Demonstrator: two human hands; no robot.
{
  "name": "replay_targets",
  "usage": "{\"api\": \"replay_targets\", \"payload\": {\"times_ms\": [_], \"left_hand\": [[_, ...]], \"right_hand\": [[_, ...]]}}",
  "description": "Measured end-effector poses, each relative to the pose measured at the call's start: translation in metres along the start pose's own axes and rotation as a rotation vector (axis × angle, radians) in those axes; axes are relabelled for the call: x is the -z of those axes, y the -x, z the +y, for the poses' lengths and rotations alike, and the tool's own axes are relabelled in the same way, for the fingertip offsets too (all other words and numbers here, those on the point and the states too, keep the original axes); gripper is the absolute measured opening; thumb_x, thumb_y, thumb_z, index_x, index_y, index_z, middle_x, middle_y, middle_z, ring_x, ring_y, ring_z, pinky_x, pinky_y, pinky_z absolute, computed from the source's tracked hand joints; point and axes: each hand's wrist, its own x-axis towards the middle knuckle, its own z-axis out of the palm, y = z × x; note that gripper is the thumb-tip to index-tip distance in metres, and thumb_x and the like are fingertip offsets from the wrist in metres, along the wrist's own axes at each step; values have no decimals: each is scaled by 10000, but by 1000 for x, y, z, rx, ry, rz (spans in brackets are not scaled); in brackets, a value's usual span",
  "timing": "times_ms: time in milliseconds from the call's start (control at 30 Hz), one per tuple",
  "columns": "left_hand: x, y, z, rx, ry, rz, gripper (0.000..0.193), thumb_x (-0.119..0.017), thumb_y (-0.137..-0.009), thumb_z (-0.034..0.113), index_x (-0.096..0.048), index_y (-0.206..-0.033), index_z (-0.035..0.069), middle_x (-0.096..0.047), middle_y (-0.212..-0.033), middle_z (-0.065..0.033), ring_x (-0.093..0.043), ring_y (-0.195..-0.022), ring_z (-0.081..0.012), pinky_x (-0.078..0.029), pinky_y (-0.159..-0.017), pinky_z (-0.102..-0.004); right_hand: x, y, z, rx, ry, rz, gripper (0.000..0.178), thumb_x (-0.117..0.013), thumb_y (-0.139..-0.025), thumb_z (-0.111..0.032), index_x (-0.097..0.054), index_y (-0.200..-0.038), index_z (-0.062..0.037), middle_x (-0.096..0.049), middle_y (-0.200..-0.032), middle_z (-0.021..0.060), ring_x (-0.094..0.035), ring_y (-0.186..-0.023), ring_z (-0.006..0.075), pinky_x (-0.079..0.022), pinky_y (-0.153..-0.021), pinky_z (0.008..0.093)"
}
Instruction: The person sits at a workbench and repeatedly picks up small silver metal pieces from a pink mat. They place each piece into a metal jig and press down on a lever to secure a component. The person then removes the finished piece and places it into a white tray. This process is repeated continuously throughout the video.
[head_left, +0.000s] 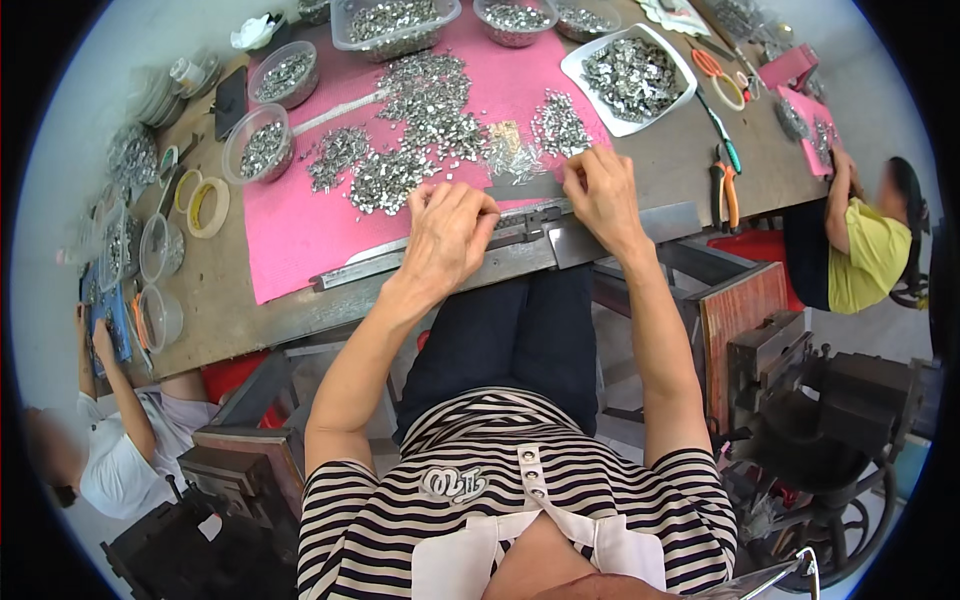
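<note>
My left hand (445, 232) is closed, its curled fingertips beside the heaps of small silvery metal pieces (390, 180). Whatever they pinch is too small to make out. My right hand (606, 195) has thumb and fingers pressed together; what is in them is hidden. Between the two hands lies a flat grey strip (527, 189), its right end reaching my right fingertips. Under both hands a long metal rail (365, 265) with a dark block (532, 222) runs along the table's front edge. A flat metal plate (625, 232) extends to the right.
A pink mat (285, 225) covers the table's middle. Plastic tubs (285, 75) and a white dish (690, 75) of metal pieces stand behind. Orange-handled pliers (731, 195) lie right, tape rolls (208, 208) left. People sit at the left (130, 450) and right (870, 245); black machines (830, 410) stand below.
</note>
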Motion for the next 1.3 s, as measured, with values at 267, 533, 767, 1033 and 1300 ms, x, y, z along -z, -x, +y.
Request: {"api": "replay_targets", "payload": {"times_ms": [267,533,767,1033,1300], "left_hand": [[-13,7,8,-47,44,72,131,-774,-825,78,-677,-913,83,-602,-869,-55,-592,-855,-250,-400,-914,-435],[-12,10,3,-1,82,34,106,-754,-870,58,-726,-971,61,-651,-896,-56,-611,-852,-250,-396,-1007,-460],[-20,5,15,37,-28,99,176,-762,-916,130,-718,-1070,57,-668,-882,-55,-633,-844,-245,-374,-1069,-501],[-14,13,14,103,20,154,157,-717,-944,106,-709,-1095,64,-676,-887,-62,-649,-853,-251,-369,-1096,-507],[-9,21,11,95,-48,192,104,-675,-974,70,-720,-1068,70,-697,-911,-61,-651,-830,-247,-372,-1091,-482]], "right_hand": [[-2,20,-53,229,-321,-54,175,-736,-795,5,-610,-909,-37,-608,-914,91,-589,-871,289,-432,-796,414],[1,15,-51,338,-276,-63,132,-728,-833,-29,-654,-939,-51,-614,-914,65,-593,-882,277,-448,-841,412],[-7,2,-5,-57,-57,142,85,-747,-867,-52,-700,-938,-54,-651,-900,75,-627,-899,278,-440,-842,417],[-28,-15,7,37,113,144,80,-759,-854,-78,-695,-902,-71,-619,-885,67,-609,-855,282,-429,-819,416],[-2,3,-45,173,-397,-81,124,-724,-835,-17,-626,-908,-45,-604,-900,99,-609,-871,295,-445,-780,409]]}}
